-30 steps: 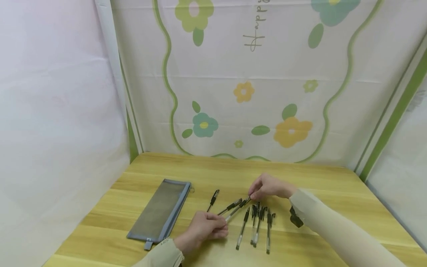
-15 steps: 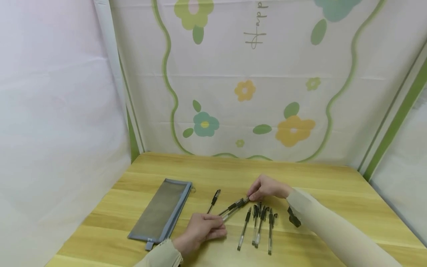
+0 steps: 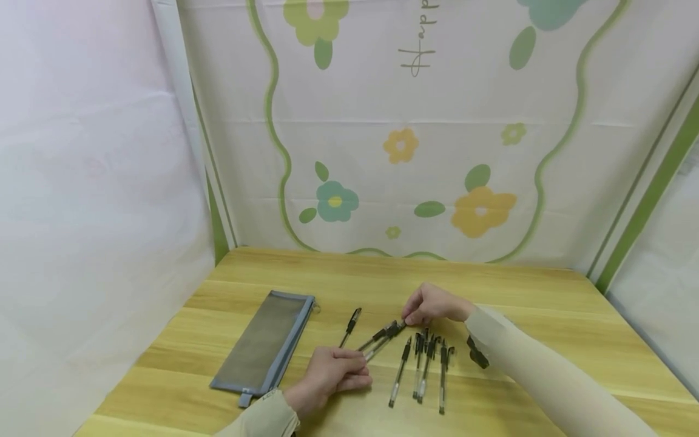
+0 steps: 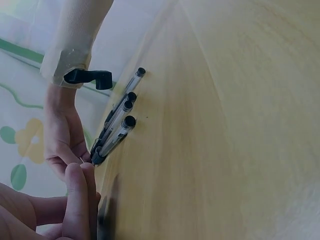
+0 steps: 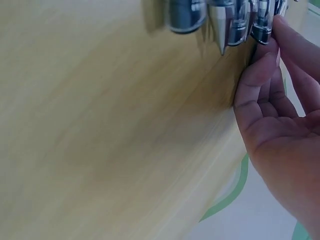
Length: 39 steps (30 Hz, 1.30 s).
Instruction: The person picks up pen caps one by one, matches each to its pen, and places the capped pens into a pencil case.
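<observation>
Pens, slim, clear-barrelled and black-gripped (image 3: 401, 371): seven counted, spread over a yellow wood-grain tabletop (image 3: 164, 358). Left to right:

Pouch, flat, rectangular, grey mesh with blue-grey trim (image 3: 262, 346): lay at far left; no pen showed inside.

Left hand (image 3: 333, 370): thumb and fingers pinched the lower end of a slanting pen; whether the grasp took in a second was not clear.

Leftmost pen (image 3: 351, 328): lay just beyond that hand, which hid its lower end.

Slanting pens, two: the nearer (image 3: 378, 348) was held between both hands; the farther (image 3: 377, 337) lay close alongside.

Right hand (image 3: 435, 303): fingertips pinched the nearer one's upper end.

Right-hand row, four pens: one slightly apart, three close together (image 3: 423, 376).

Progress, as judged: partway. Four pens lay roughly side by side; the one between the hands was in work, not yet let go; its neighbour and the leftmost pen lay outside the row.
</observation>
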Each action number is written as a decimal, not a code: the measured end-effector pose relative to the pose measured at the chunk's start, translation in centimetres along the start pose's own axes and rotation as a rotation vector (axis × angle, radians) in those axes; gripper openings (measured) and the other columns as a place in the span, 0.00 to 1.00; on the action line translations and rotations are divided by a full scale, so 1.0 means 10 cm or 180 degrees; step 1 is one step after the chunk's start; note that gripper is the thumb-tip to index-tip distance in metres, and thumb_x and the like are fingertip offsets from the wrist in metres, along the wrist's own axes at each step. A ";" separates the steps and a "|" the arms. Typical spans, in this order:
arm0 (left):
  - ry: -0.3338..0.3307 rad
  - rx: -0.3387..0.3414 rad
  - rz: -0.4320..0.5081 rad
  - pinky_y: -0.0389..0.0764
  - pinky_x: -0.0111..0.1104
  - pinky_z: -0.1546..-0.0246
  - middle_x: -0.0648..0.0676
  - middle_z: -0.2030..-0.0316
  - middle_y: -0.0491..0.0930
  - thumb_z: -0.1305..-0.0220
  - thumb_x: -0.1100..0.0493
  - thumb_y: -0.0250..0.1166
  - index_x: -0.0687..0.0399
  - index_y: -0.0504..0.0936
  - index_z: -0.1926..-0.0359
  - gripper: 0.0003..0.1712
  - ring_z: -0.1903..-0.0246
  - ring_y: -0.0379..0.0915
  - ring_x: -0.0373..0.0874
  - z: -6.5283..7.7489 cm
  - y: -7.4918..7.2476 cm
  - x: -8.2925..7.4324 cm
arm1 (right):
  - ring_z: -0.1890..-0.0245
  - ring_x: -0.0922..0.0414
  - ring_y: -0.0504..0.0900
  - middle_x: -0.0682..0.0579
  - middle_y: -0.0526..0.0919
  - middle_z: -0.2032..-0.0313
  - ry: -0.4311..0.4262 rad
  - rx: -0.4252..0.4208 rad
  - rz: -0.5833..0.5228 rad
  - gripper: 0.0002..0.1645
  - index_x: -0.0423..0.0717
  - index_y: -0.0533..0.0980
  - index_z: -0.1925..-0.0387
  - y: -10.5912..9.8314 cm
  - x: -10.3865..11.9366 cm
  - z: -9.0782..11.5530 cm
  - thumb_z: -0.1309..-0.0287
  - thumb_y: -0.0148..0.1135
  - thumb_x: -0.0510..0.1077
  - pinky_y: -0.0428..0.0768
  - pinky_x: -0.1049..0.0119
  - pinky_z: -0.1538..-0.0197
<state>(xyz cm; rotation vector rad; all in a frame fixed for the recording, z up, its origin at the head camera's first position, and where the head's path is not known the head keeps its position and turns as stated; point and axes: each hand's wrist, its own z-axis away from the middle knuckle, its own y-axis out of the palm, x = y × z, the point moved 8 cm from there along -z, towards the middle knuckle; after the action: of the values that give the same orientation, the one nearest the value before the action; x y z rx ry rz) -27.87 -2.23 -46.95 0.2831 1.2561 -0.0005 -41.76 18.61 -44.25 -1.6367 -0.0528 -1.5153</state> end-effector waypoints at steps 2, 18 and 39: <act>-0.0001 0.0004 0.0020 0.84 0.38 0.63 0.67 0.68 0.83 0.38 0.73 0.65 0.78 0.79 0.50 0.15 0.69 0.85 0.53 0.00 0.00 0.00 | 0.75 0.55 0.82 0.46 0.87 0.69 -0.0017 -0.0010 -0.0018 0.06 0.37 0.85 0.64 0.01 0.01 0.00 0.47 0.71 0.34 0.84 0.61 0.71; 0.0320 0.0138 -0.0435 0.84 0.37 0.61 0.62 0.60 0.83 0.41 0.66 0.70 0.69 0.80 0.48 0.20 0.66 0.82 0.48 0.03 0.06 -0.12 | 0.61 0.38 0.82 0.38 0.85 0.59 -0.0206 -0.0192 -0.0029 0.18 0.31 0.80 0.52 -0.29 0.16 0.24 0.38 0.67 0.42 0.81 0.43 0.57; 0.0949 0.0246 -0.1237 0.81 0.36 0.54 0.58 0.55 0.80 0.46 0.62 0.75 0.69 0.76 0.44 0.30 0.58 0.77 0.47 0.08 0.40 -0.27 | 0.63 0.55 0.83 0.53 0.85 0.59 -0.0819 -0.0721 0.0546 0.11 0.48 0.83 0.55 -0.47 0.40 0.97 0.39 0.69 0.45 0.84 0.62 0.60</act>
<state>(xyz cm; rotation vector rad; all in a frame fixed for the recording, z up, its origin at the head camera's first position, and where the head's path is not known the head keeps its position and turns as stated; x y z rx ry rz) -27.39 1.08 -43.34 0.1030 1.5938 -0.3518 -35.82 25.32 -37.10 -1.9571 0.1204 -1.2092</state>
